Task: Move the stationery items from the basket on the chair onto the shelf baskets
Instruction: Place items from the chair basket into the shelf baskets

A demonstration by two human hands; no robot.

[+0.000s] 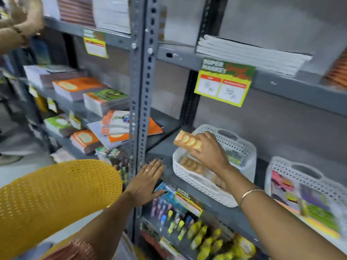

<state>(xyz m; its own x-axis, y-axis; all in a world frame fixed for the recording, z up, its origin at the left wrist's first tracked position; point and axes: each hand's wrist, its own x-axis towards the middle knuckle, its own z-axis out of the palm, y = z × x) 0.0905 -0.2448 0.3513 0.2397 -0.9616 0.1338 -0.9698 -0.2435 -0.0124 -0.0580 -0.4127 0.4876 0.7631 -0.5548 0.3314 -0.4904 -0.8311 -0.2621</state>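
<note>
On the grey metal shelf (161, 147), in the head view, the right hand (208, 151) grasps a small orange box (188, 141) printed with pale round shapes and holds it tilted just above the white perforated basket (242, 147). More packs of the same kind already lie inside this basket. The left hand (148, 179) lies flat and released, fingers spread, on the front edge of the shelf, grasping nothing. I judge the step is placing the box; the next move calls for lowering it beside the other packs and letting go. The basket is of stiff plastic with small holes and cut-out handles. A second white basket (277, 166) stands to the right with colourful packs. The yellow chair back (56, 194) is a woven mesh; the basket on the chair is not visible.
</note>
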